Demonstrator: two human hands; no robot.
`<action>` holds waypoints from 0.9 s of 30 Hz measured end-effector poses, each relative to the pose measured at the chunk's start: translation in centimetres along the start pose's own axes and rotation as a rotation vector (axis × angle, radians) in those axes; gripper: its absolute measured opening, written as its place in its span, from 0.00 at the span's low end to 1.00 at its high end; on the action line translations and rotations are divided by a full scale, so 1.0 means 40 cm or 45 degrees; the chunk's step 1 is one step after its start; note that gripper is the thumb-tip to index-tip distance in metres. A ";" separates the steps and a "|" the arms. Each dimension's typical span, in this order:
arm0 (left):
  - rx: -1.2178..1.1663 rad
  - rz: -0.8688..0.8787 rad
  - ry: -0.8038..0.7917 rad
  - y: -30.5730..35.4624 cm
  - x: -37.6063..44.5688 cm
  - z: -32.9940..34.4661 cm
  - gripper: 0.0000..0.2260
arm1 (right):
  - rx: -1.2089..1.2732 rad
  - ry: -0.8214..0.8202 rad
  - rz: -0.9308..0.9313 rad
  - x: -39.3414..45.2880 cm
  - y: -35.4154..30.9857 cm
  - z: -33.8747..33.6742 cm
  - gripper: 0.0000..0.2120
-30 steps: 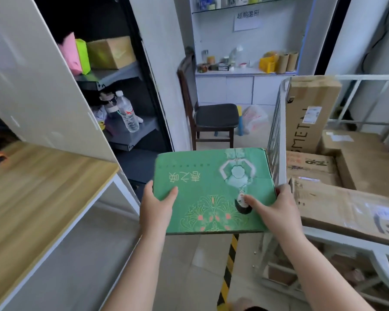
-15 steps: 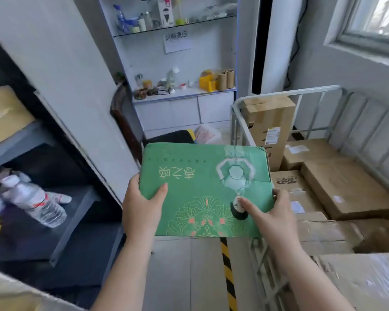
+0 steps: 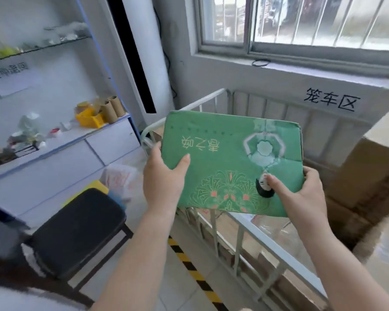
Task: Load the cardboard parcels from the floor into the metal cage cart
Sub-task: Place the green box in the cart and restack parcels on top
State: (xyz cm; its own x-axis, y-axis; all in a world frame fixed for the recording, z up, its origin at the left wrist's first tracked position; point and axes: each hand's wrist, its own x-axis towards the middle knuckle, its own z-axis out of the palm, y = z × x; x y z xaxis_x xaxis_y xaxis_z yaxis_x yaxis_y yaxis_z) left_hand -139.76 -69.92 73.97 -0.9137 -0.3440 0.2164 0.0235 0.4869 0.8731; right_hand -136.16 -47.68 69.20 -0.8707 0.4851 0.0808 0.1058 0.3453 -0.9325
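Hands: left hand (image 3: 164,180) and right hand (image 3: 301,194) grip the green parcel (image 3: 231,162) by its near corners.
Parcel: held flat above the cage cart (image 3: 240,223) rail.
Done: brown boxes (image 3: 368,167) sit beyond the right hand.
Left: likely lowering it in; floor parcels unseen.

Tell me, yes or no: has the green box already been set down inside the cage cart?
No: the left hand and right hand hold the green box in the air above the cage cart's rail.
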 end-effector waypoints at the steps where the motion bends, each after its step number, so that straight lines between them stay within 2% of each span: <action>1: 0.016 0.023 -0.047 -0.003 0.048 0.031 0.24 | -0.010 0.050 0.015 0.028 0.008 0.018 0.30; 6: 0.118 0.048 -0.273 -0.071 0.283 0.230 0.26 | -0.032 0.204 0.136 0.192 0.092 0.140 0.30; 10: 0.264 0.029 -0.462 -0.158 0.443 0.402 0.26 | -0.102 0.215 0.370 0.326 0.183 0.243 0.30; 17: 0.633 -0.181 -0.980 -0.396 0.654 0.655 0.31 | -0.299 -0.028 0.912 0.499 0.388 0.447 0.35; 20: 0.873 -0.182 -1.200 -0.516 0.702 0.766 0.31 | -0.401 -0.135 1.108 0.546 0.489 0.519 0.40; 27: 1.133 -0.290 -1.526 -0.781 0.723 0.995 0.29 | -0.663 -0.334 1.478 0.585 0.721 0.660 0.45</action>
State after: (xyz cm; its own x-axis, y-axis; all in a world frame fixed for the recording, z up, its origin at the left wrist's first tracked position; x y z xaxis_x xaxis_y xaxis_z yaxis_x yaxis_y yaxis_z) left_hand -183.07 -63.12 35.54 -0.6550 0.1486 -0.7408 -0.0051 0.9796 0.2010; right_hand -166.16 -47.61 34.92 -0.2060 0.5592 -0.8030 0.9784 0.1299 -0.1606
